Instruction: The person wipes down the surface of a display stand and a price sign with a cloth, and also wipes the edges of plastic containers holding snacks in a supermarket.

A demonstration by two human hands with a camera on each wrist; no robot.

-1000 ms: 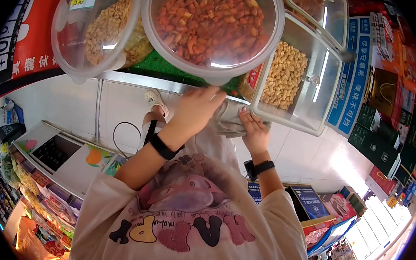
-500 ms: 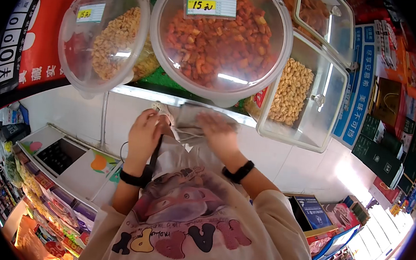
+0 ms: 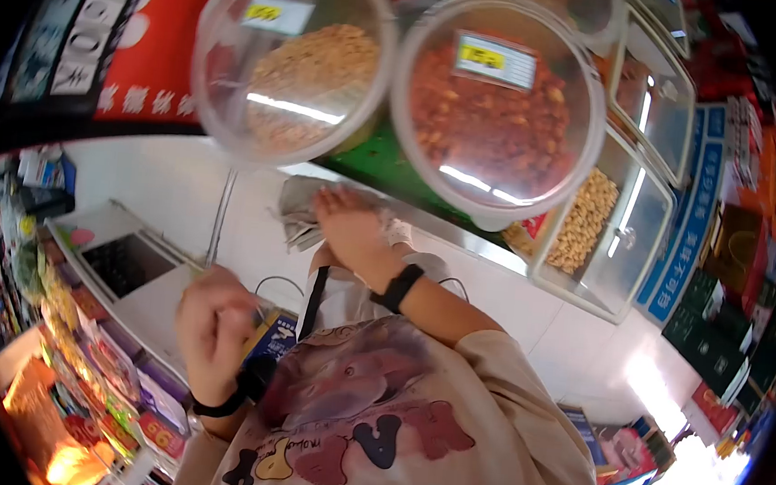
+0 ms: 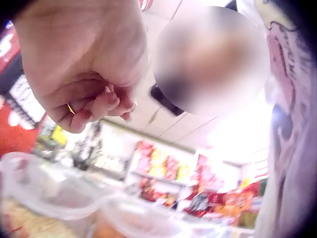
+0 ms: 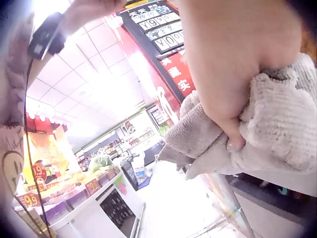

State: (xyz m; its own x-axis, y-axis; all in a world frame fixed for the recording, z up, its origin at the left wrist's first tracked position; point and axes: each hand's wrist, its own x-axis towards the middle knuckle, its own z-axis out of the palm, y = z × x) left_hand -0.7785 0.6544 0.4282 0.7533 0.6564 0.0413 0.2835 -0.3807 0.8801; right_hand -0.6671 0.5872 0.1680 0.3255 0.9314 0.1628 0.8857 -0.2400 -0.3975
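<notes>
My right hand [image 3: 353, 226] grips a grey ribbed cloth [image 5: 285, 124], its thumb pressed into the folds in the right wrist view. In the head view the cloth lies bunched at the metal front edge [image 3: 440, 224] of the counter, below the round tub of pale nuts [image 3: 315, 73]. My left hand [image 3: 215, 327] is raised off to the left, away from the counter. Its fingers are loosely curled with nothing in them, as the left wrist view [image 4: 89, 74] shows too.
A round tub of reddish snacks [image 3: 498, 114] and a square bin of peanut-like snacks [image 3: 583, 223] stand along the counter. A red price sign [image 3: 163, 33] borders them at left. Behind my left hand is a white cabinet [image 3: 142, 301] beside packaged snacks.
My right hand has moved left along the counter edge with the cloth. My left hand has drawn back from the counter, down and to the left. The view has shifted leftward.
</notes>
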